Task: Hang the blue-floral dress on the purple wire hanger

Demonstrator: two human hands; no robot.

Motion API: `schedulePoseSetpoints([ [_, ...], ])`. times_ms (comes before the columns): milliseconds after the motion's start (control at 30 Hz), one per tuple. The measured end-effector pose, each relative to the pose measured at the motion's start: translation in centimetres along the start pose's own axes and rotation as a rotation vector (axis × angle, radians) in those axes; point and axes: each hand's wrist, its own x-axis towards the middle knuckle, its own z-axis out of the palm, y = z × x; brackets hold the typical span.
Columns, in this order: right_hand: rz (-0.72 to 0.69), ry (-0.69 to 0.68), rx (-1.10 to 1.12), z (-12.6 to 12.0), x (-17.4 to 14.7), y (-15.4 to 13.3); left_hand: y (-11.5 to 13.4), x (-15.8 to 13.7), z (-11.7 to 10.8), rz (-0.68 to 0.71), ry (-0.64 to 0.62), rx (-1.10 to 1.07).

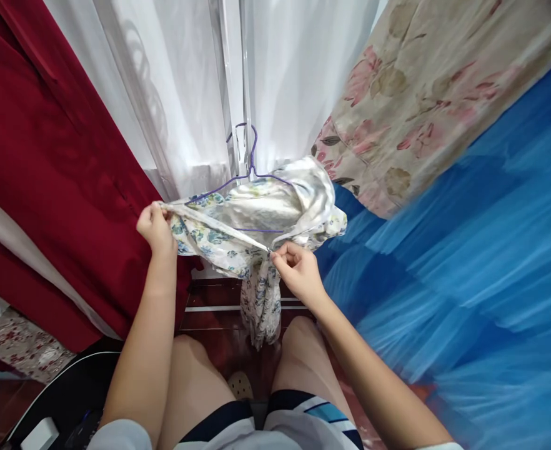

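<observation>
A white floral dress (210, 240) with blue and green flowers hangs on a thin purple hanger (253, 150), its neck opening spread wide. My left hand (155, 226) is closed on the dress's edge at the left shoulder, pulling the cloth out sideways. At the front middle of the neckline, my right hand (298, 267) pinches the edge beside a small dark detail too small to name. Between both hands the pale neck edging runs taut. The lower part of the dress falls bunched and narrow between my knees.
White curtains (182, 81) hang behind the hanger. Red cloth (60, 156) is on the left; floral cloth (397, 112) and blue tulle (481, 269) are on the right. A round black surface (88, 375) at lower left holds a white box-like object (40, 434). A beige clog (240, 385) is below.
</observation>
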Motion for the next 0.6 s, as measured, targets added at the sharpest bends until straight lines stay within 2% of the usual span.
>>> schedulePoseSetpoints([
  [67,0.015,-0.011,-0.003,-0.4,-0.9,0.5,-2.8,-1.5,-0.9,-0.128,-0.023,0.035],
  [133,0.046,0.014,0.007,-0.8,-1.6,1.5,-4.6,-4.4,-1.3,-0.154,-0.121,0.075],
  [200,0.076,0.065,-0.007,-1.5,-2.3,3.0,-5.5,-7.7,-1.2,-0.168,-0.281,0.112],
  [267,0.103,0.107,-0.058,-2.4,-3.0,4.9,-5.4,-10.7,-0.5,-0.190,-0.517,0.144],
  [367,0.167,0.095,-0.152,-3.4,-4.5,7.6,-3.6,-14.0,0.8,-0.223,-0.902,0.165],
  [433,0.223,0.024,-0.204,-3.7,-5.6,8.7,-1.5,-15.6,1.7,-0.215,-1.073,0.122],
  [500,0.236,-0.025,-0.306,-3.8,-6.5,9.0,1.1,-17.0,2.3,-0.174,-1.135,0.007],
  [600,0.084,-0.030,-0.450,-3.4,-6.8,7.7,5.2,-19.0,2.4,-0.119,-1.142,-0.180],
])
